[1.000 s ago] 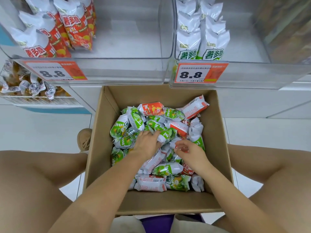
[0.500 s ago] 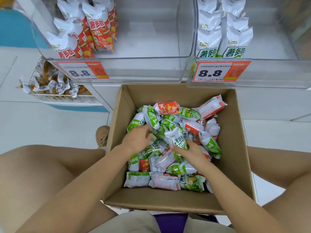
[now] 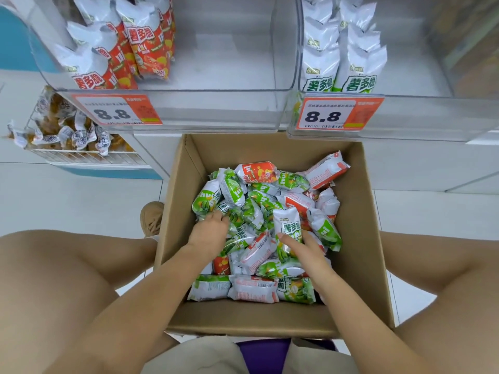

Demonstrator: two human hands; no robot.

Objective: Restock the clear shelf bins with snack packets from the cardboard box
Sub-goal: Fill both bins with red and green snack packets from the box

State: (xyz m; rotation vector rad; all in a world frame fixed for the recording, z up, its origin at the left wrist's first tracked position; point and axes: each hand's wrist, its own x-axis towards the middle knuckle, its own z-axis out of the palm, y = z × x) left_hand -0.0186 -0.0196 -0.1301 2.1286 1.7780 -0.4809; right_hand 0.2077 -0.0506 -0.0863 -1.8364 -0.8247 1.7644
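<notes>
My right fingers (image 3: 293, 242) were curled around a green packet (image 3: 290, 228) that stood up tall above the pile. My right hand (image 3: 307, 252) held it near the middle of the cardboard box (image 3: 361, 238). My left fingers (image 3: 220, 215) were bent down into the packets on the left side of the pile, and they gripped a green bag there. My left hand (image 3: 209, 233) lay on top of those bags.

The box sat on the floor between my knees. It was full of small snack packets (image 3: 259, 265), some green and some red, all mixed up and lying every which way. One red packet (image 3: 328, 170) leaned against the far right corner.

Above the box were two clear bins. The left bin (image 3: 216, 109) had red packets (image 3: 145, 47) standing in rows on its left side. The right bin (image 3: 432, 117) had green and white packets (image 3: 340, 49) standing in rows on its left side too. Each bin had an orange price tag on the front that said 8.8, one on the left bin (image 3: 117, 110) and one on the right bin (image 3: 337, 114).

A wire basket (image 3: 89, 155) with other wrapped snacks was off to the left. My tan shoe (image 3: 152, 218) showed just beside the box.
</notes>
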